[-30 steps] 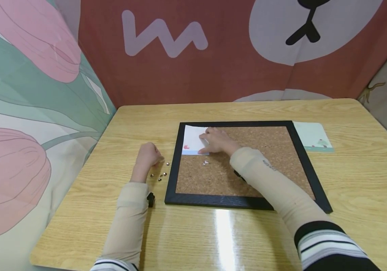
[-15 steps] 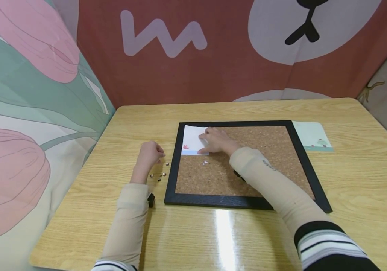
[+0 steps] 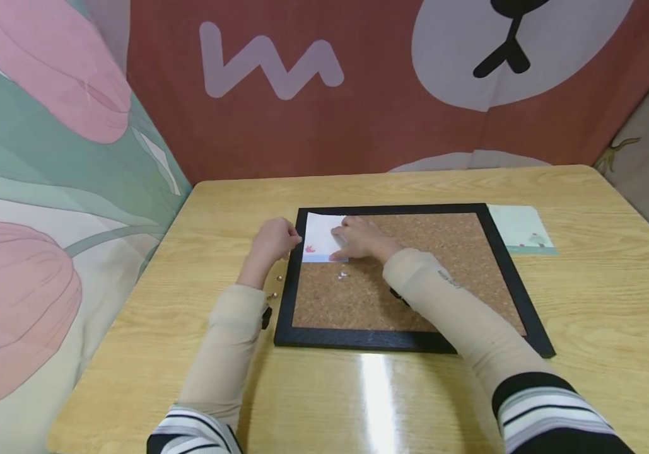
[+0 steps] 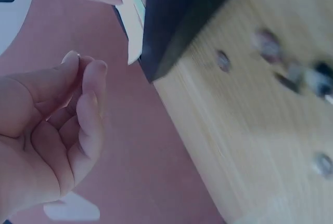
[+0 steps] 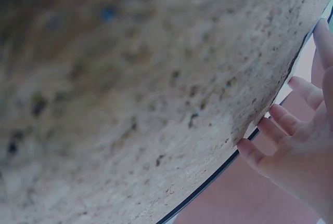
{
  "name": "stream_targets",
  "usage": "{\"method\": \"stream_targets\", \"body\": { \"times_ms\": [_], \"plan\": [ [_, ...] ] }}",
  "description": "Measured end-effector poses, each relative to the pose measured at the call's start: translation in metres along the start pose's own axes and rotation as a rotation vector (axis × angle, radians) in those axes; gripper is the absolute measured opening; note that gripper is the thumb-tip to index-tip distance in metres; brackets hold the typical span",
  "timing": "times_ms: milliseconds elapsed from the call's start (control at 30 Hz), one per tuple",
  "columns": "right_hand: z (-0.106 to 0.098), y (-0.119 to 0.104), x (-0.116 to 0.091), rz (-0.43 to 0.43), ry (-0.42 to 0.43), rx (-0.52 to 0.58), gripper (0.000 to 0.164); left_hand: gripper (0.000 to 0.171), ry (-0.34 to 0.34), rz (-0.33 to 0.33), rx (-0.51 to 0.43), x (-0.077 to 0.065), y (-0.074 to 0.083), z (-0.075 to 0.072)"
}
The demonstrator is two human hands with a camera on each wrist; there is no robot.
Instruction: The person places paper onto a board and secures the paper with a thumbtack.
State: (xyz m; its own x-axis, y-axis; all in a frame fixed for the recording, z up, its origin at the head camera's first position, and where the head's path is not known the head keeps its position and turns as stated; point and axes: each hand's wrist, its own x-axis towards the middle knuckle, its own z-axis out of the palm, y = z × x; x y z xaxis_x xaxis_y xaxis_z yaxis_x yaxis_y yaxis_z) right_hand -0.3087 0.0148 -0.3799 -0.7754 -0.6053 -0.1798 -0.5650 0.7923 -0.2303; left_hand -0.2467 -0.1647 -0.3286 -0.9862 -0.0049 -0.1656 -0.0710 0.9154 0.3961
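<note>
My left hand [image 3: 274,242] is at the left edge of the black-framed corkboard [image 3: 369,306], beside a white note sheet [image 3: 318,234]. In the left wrist view its thumb and forefinger pinch a tiny shiny thumbtack [image 4: 78,55], mostly hidden by the fingertips. My right hand [image 3: 362,239] rests with spread fingers on the right part of the sheet, which lies in the board's upper left corner. From the right wrist view, the fingers [image 5: 285,120] touch down at the far side of the cork.
Several small metal thumbtacks [image 4: 268,45] lie on the wooden table [image 3: 148,353] left of the board. A few small clear bits [image 3: 342,275] sit on the cork below the sheet. Right of the board lies a pale green note sheet [image 3: 520,230], partly against its frame.
My left hand has lifted from beside the loose thumbtacks and moved right and away from me, to the board's left edge. My right hand stays on the sheet.
</note>
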Motion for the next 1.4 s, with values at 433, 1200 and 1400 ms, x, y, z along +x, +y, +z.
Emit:
{"method": "stream_targets", "body": {
  "times_ms": [433,1200,1400],
  "plan": [
    [0.001,0.000,0.001,-0.011,0.025,-0.026,0.070,0.021,-0.191,0.048,-0.116,0.026,0.030,-0.014],
    [-0.001,-0.002,-0.004,-0.025,-0.001,-0.026,0.071,0.019,-0.413,-0.177,-0.456,0.070,0.016,0.014],
    [0.001,-0.001,-0.002,-0.025,0.002,-0.037,0.072,0.019,-0.437,-0.228,-0.507,0.078,0.014,0.021]
  ]
}}
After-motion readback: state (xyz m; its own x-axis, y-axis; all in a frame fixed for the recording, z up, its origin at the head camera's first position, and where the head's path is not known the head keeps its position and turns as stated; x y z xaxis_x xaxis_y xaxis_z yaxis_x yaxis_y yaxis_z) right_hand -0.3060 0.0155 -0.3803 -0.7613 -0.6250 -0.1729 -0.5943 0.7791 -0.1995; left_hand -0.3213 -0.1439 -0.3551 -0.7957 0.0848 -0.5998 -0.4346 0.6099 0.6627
